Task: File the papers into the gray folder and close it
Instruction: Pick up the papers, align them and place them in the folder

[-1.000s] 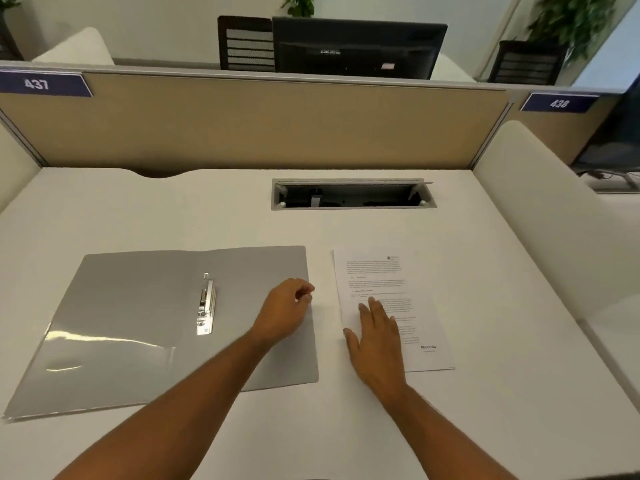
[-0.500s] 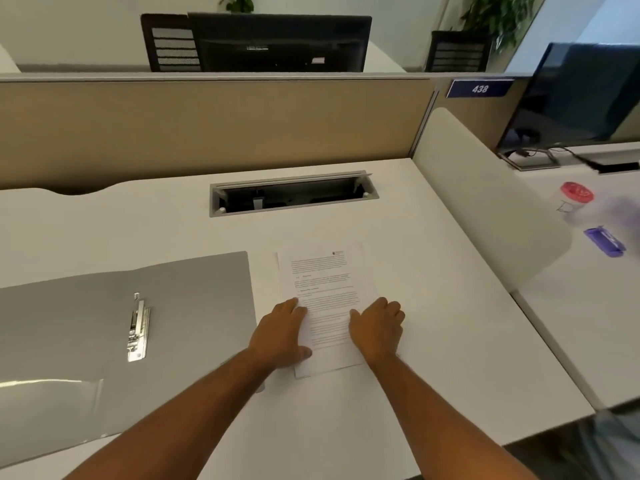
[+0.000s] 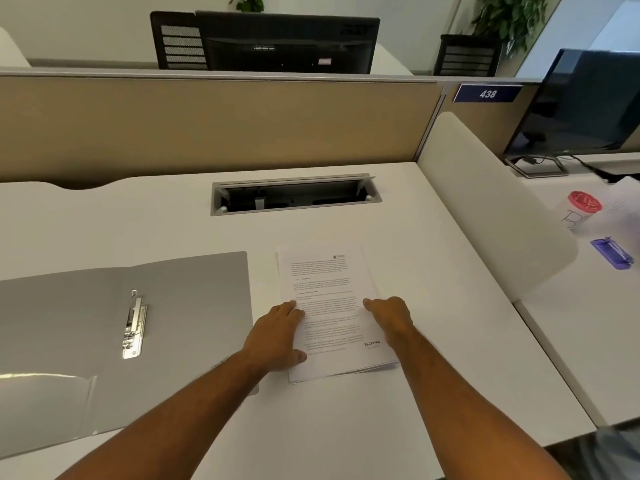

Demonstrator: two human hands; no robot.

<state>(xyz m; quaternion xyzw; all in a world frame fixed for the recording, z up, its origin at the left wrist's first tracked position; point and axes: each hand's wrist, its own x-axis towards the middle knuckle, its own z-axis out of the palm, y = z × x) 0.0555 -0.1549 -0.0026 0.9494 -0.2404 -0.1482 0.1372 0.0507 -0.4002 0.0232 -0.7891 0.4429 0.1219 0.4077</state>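
Note:
The gray folder (image 3: 194, 306) lies open and flat on the white desk at the left, its metal clip (image 3: 134, 325) standing along the fold. Just right of it lies a thin stack of printed papers (image 3: 323, 282), a "RECEIVED" stamp near its lower right corner. My left hand (image 3: 277, 336) holds the stack's left edge, fingers laid on the top sheet. My right hand (image 3: 389, 315) holds the right edge, fingers curled around it. The stack's lower right corner looks slightly raised, showing several sheet edges.
An open cable slot (image 3: 294, 195) sits in the desk behind the papers, before a tan partition (image 3: 207, 126). A white side divider (image 3: 485, 202) bounds the desk on the right. Beyond it are a red-lidded jar (image 3: 580, 209), a purple object (image 3: 611, 252) and a monitor (image 3: 588, 102).
My left hand left the folder and came onto the papers' left edge. My right hand slid from the middle of the sheet to its right edge. The view swung right.

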